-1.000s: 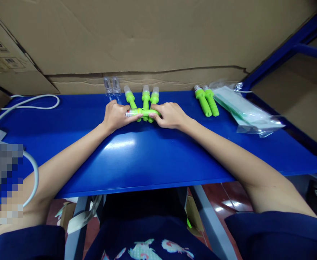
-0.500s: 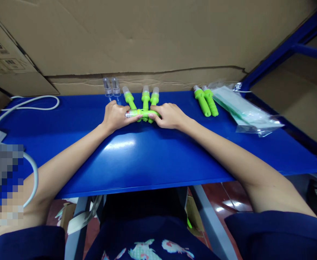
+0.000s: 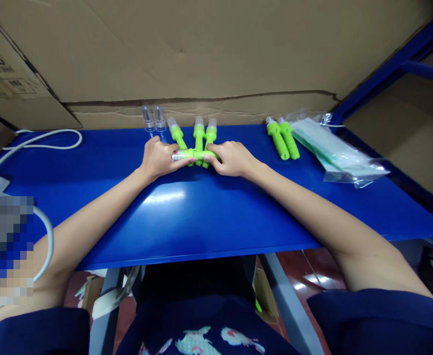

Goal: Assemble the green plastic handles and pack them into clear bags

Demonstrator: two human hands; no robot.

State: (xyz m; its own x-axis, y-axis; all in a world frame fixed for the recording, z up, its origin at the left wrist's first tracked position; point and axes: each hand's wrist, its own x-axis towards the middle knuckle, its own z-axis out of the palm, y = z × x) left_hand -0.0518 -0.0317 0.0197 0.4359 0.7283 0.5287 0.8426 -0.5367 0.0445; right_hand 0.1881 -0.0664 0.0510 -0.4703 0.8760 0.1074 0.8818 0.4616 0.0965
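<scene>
Lying crosswise, green pen point(image 3: 197, 154) seemingly pinched between fingertips point(image 3: 185, 159)

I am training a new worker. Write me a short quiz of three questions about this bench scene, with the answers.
1. True or false: the left hand and the right hand both grip the crosswise green piece.
2. How many loose green pieces lie just left of the plastic bag? A) two B) four C) six
3. Fill in: the two clear caps are at the back of the blue ____.
Key: 1 true; 2 A; 3 table.
</scene>
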